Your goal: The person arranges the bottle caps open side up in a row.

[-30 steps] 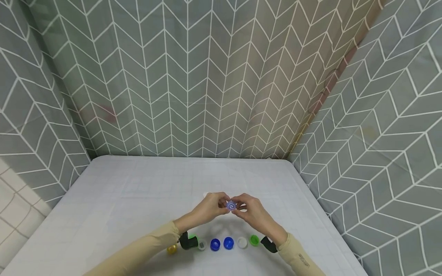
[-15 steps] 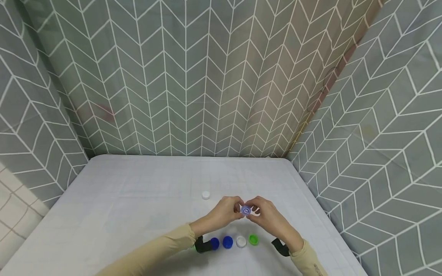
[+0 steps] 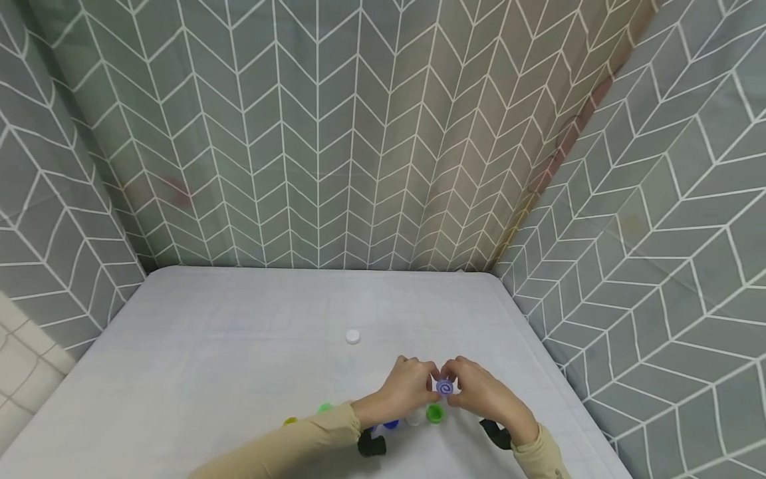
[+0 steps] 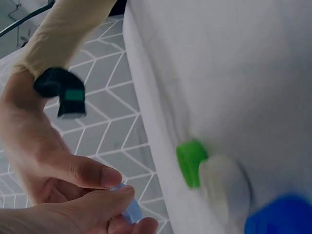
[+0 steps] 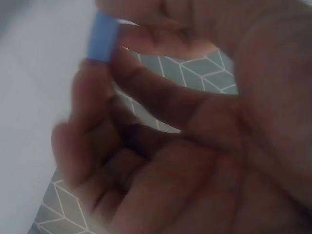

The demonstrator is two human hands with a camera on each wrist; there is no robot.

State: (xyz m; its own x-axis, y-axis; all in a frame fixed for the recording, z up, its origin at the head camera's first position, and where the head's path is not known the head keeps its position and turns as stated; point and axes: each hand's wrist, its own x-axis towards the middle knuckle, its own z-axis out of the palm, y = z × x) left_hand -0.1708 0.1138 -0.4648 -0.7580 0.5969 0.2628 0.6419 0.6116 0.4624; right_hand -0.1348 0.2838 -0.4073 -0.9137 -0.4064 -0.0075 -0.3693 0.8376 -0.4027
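A small light-blue bottle cap [image 3: 445, 387] with a white swirl on its face is held above the table by both hands. My left hand [image 3: 409, 384] pinches its left side between thumb and fingers. From the right, my right hand [image 3: 486, 398] pinches the opposite side. The left wrist view has the fingertips of both hands meeting around the cap [image 4: 131, 212]. Seen edge-on in the right wrist view, the cap [image 5: 103, 37] sits between fingertips. A green cap [image 3: 435, 414] lies on the table just below the hands in the head view.
On the white-covered table [image 3: 239, 346], a white cap [image 3: 352, 336] lies farther back. A row of caps runs nearer me: white [image 4: 225, 187], blue [image 4: 282, 217], light green [image 3: 324, 407] and yellow [image 3: 290, 420], partly hidden by my left arm. Patterned curtains border the table.
Both hands have moved right and toward me with the light-blue cap between them. The white cap at the back, mostly hidden earlier, is now in plain sight.
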